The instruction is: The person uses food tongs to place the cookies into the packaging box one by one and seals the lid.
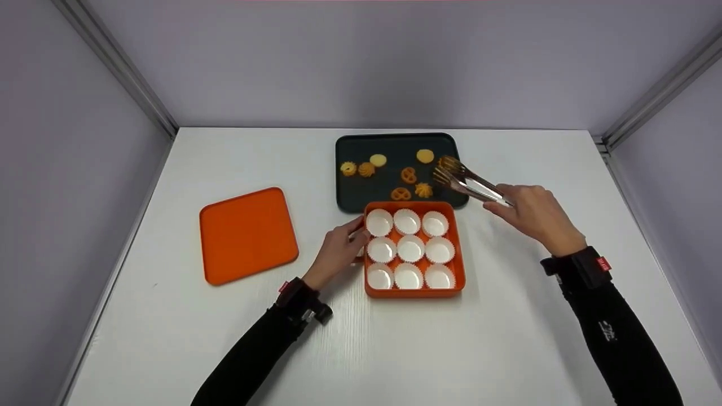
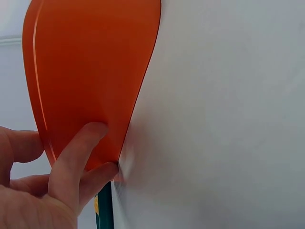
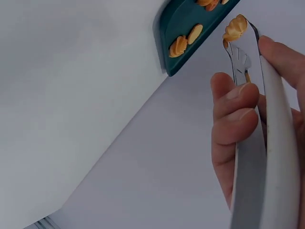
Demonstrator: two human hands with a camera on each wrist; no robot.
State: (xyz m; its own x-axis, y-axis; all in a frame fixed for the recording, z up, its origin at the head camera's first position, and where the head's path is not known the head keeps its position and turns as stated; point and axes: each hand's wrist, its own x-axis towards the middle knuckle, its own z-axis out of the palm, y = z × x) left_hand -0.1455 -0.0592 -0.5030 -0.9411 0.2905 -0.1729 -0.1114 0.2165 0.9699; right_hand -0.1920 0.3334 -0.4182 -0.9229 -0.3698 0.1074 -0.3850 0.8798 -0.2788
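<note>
My left hand (image 1: 341,245) grips the left wall of an orange square box (image 1: 414,294), with fingers against its outer side (image 2: 90,71) and the thumb at the rim. Rows of white paper cups (image 1: 410,248) line the box. In my right hand (image 1: 536,214) is a pair of metal tongs (image 1: 479,189), held above the right part of a dark green tray (image 1: 375,189). Between the tong tips sits a ridged golden cookie (image 3: 235,28), seen clearly in the right wrist view. The tray carries pretzel-shaped cookies (image 1: 401,194), round pale cookies (image 1: 425,156) and swirled ones (image 1: 366,170).
An orange lid-like square panel (image 1: 248,237) lies flat on the white table (image 1: 316,349), left of the box. The box's back edge is close against the tray's front edge. Grey walls (image 1: 383,67) enclose the table at the back and sides.
</note>
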